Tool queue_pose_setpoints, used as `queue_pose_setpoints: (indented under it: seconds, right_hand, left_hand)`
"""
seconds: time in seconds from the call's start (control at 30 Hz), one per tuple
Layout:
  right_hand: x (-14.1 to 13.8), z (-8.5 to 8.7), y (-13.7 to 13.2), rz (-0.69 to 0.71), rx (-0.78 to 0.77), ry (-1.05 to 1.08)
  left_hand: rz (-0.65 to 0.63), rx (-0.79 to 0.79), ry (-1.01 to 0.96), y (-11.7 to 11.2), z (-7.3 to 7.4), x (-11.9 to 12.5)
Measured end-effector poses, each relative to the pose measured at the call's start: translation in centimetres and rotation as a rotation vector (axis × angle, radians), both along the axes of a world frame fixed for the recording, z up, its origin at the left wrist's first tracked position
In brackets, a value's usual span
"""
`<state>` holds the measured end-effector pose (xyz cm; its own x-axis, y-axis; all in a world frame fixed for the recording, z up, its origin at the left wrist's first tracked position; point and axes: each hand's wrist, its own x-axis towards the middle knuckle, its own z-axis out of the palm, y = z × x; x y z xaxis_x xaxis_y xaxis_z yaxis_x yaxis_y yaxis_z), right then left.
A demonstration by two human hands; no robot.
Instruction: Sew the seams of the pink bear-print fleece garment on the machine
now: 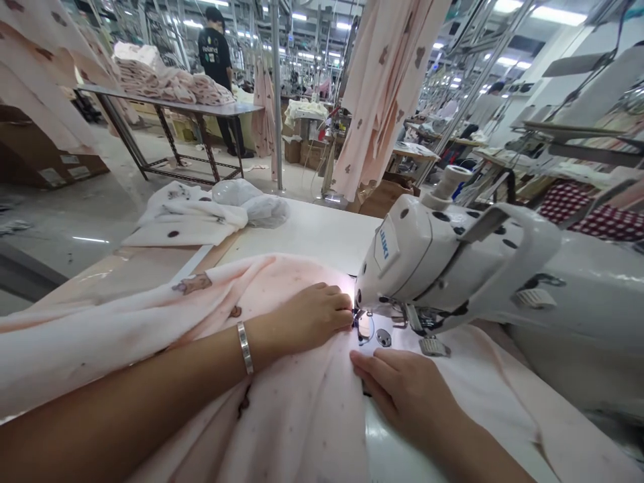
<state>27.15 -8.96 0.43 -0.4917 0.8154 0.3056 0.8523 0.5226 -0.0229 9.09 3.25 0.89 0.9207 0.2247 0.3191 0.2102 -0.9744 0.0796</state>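
Observation:
Pale pink printed fabric (306, 409) spreads over the sewing table and up to the needle area of a white sewing machine (422, 248). My left hand (314, 315), with a silver bracelet at the wrist, lies on the fabric just left of the presser foot. Its fingers are curled together on the cloth, their tips partly hidden. Lower and to the right, my right hand (402, 382) holds the fabric's edge at its fingertips, in front of the lit needle plate (372, 330). More pale cloth lies under the machine arm at the right.
A folded printed cloth (186, 215) and a clear plastic bag (254, 201) sit at the table's far left. Pink fabric strips (387, 87) hang beyond the machine. Farther back, a metal table (166, 99) carries stacked pink pieces, and a person (215, 60) stands behind it.

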Motion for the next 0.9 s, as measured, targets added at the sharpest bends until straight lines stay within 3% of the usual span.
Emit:
queue_pose_setpoints:
  seconds: [0.27, 0.57, 0.77, 0.9]
  right_hand:
    - [-0.1, -0.3, 0.0, 0.007, 0.046, 0.008]
    - [-1.0, 0.8, -1.3, 0.163, 0.051, 0.108]
    - [-1.4, 0.6, -1.6, 0.163, 0.062, 0.083]
    - [-1.4, 0.4, -2.0, 0.165, 0.076, 0.077]
  left_hand:
    - [0.02, -0.012, 0.002, 0.3, 0.1, 0.1]
    - [0.191, -0.142, 0.033, -0.2, 1.4, 0.6]
    - [0.269, -0.212, -0.007, -1.4, 1.4, 0.3]
    - [0.297, -0.251, -0.004, -1.9, 0.6, 0.0]
